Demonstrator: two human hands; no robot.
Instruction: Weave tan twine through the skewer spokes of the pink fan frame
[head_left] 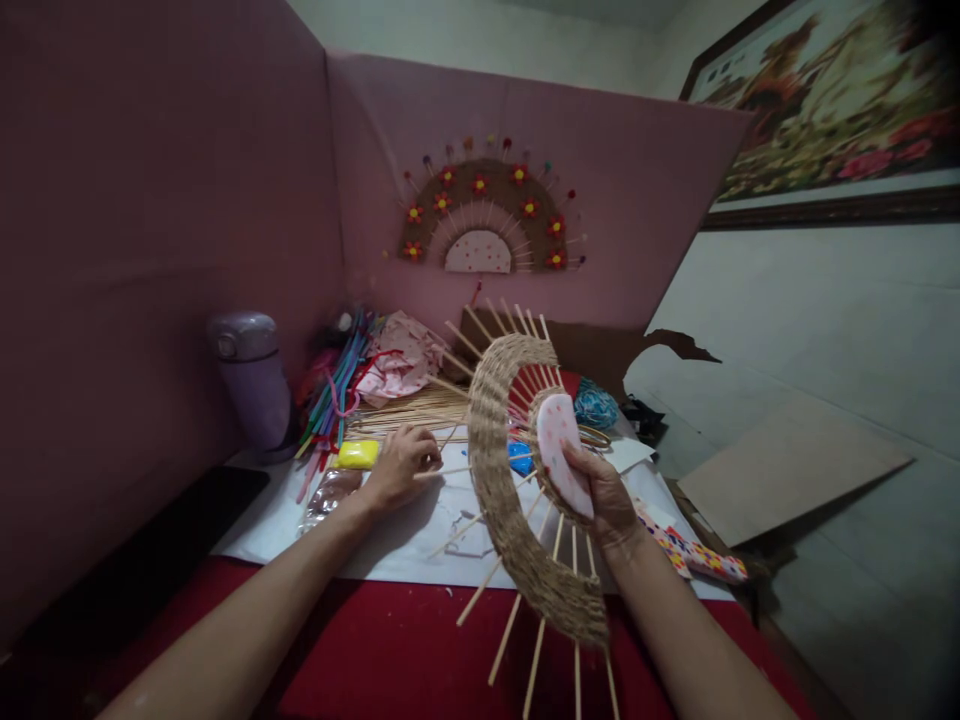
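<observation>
My right hand (604, 495) grips a half-round woven fan piece (499, 480) by its pink dotted centre (561, 450), holding it upright on edge; thin wooden sticks stick out from its twine band like spokes. My left hand (401, 462) rests on the white sheet (405, 535), fingers curled and pinched on the end of one wooden stick (450, 470) lying toward the fan. A yellow packet (357, 455) lies just left of that hand.
A finished fan with red flowers (484, 215) hangs on the pink board behind. A lilac flask (251, 375), coloured pipe cleaners (334, 390), a bundle of sticks (412, 410), patterned cloth (397, 360) and blue yarn (596, 405) crowd the back. Brown cardboard (787, 465) lies right.
</observation>
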